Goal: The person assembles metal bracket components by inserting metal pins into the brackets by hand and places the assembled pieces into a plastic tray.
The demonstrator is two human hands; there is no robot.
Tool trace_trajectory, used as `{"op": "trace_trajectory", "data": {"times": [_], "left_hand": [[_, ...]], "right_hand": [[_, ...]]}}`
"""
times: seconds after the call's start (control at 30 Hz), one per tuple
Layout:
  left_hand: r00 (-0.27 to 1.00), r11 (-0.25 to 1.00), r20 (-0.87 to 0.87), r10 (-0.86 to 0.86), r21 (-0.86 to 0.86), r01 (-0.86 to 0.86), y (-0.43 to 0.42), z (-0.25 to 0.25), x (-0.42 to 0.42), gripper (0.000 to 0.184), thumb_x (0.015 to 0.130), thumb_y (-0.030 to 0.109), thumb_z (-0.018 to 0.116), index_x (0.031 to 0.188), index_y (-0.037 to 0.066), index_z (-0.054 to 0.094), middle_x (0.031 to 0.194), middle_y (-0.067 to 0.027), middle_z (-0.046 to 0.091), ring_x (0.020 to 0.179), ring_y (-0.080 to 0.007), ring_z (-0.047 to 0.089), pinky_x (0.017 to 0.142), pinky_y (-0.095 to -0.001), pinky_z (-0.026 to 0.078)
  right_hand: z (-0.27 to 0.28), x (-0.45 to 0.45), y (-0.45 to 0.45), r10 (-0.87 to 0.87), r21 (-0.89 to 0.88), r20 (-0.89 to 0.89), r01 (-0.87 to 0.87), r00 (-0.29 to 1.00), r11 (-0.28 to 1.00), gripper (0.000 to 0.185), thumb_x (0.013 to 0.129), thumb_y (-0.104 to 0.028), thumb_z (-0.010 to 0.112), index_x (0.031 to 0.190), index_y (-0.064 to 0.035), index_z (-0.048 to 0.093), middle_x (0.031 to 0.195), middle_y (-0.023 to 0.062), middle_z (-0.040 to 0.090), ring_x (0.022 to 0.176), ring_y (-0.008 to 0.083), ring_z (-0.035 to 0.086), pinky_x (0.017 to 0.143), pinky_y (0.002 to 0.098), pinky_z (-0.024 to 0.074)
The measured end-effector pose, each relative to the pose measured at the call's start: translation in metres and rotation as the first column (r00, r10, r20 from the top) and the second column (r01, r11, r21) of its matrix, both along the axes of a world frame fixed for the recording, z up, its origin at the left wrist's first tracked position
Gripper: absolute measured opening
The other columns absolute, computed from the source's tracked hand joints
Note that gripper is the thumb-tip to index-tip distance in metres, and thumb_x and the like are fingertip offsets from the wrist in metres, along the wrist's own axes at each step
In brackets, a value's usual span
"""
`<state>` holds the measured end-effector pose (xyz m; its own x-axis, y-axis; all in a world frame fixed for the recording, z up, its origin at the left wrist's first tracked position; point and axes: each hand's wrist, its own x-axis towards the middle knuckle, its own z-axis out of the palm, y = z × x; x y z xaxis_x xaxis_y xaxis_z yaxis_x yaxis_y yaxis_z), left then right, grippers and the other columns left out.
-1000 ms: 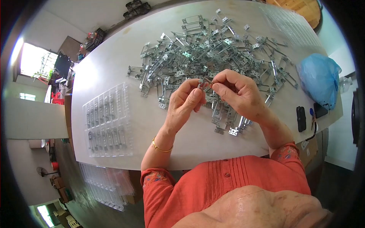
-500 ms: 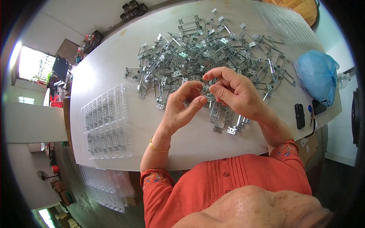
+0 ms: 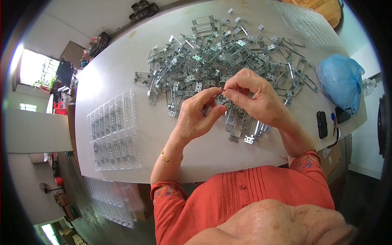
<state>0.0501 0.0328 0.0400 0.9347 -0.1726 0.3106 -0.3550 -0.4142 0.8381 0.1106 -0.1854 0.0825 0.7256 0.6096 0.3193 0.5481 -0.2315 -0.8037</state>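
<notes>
A broad heap of small metal brackets point(image 3: 216, 57) lies on the pale table point(image 3: 122, 53). Over its near edge, my right hand point(image 3: 255, 96) pinches thumb and forefinger together on something tiny I cannot make out. My left hand point(image 3: 199, 114) is beside it, its forefinger touching the right fingertips and its thumb a little apart below; whatever is between its fingers is too small to name. At the table's left, a clear plastic tray point(image 3: 134, 118) holds rows of metal pieces.
A blue plastic bag point(image 3: 341, 81) rests at the right, near a black case point(image 3: 322, 125) and keys. More clear trays point(image 3: 308, 24) lie at the far right corner. Another stack of clear trays point(image 3: 112, 200) stands below the table's left edge.
My right hand's thumb and forefinger, apart half a second ago, have closed together. The fingertips of both hands have come together again. The heap and trays look the same apart from a slight view shift.
</notes>
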Motion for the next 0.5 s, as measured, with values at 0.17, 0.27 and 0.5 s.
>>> {"op": "trace_trajectory", "data": {"times": [0.17,0.27,0.5], "left_hand": [[0.991,0.99,-0.055,-0.123,-0.078,0.119,-0.004,0.001,-0.002,0.036,0.093,0.019,0.076,0.123,0.001,0.066,0.083,-0.0022,0.064,0.069,-0.0091,0.055,0.062,-0.0259,0.046],[0.942,0.857,-0.22,-0.253,-0.502,0.113,0.003,-0.002,-0.003,0.036,0.1,0.023,0.067,0.127,-0.002,0.064,0.084,-0.0039,0.065,0.068,-0.0101,0.055,0.06,-0.0249,0.045],[0.907,0.58,-0.205,-0.368,-0.813,0.052,0.009,-0.002,0.002,0.049,0.106,0.038,0.055,0.132,-0.004,0.061,0.082,-0.0089,0.064,0.065,-0.0122,0.053,0.056,-0.0236,0.041]], "right_hand": [[-0.012,0.002,0.006,-0.038,0.327,-0.129,0.079,0.991,0.942,0.009,0.102,-0.014,0.066,0.106,-0.0063,0.066,0.09,-0.0026,0.061,0.077,0.0044,0.055,0.065,0.021,0.0441],[0.001,0.0,0.002,-0.009,0.351,-0.318,0.127,0.948,0.928,0.01,0.104,-0.015,0.064,0.109,-0.0067,0.063,0.081,-0.0047,0.059,0.07,0.003,0.054,0.061,0.0195,0.0451],[-0.002,-0.006,0.007,0.015,0.245,-0.344,0.074,0.939,0.967,0.008,0.104,-0.012,0.062,0.109,-0.0063,0.063,0.075,-0.005,0.056,0.066,0.0022,0.051,0.057,0.021,0.0421]]}}
